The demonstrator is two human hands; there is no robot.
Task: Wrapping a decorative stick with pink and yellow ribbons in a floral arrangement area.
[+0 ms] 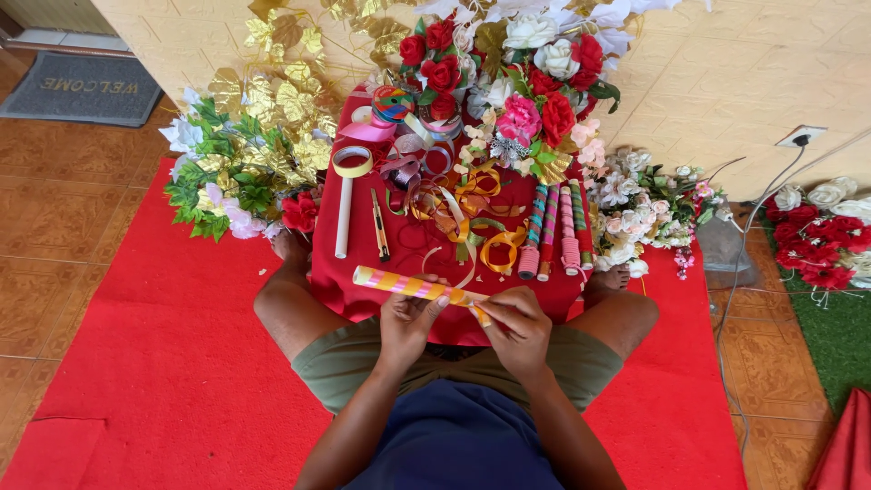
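head view: both hands meet at 6 o'clock over the lap, clamped on a striped tube (pixel 413 286). the left hand (pixel 406 319) pinches its middle; the right hand (pixel 519 327) grips the near end, where a gold ribbon (pixel 464 297) runs onto it. the tube's far end points to 9 o'clock above the red cloth (pixel 363 263). likely risks: the ribbon slackening and unwinding if the right thumb lifts, or the tube swinging into the finished tubes (pixel 552 238) at 1 o'clock.
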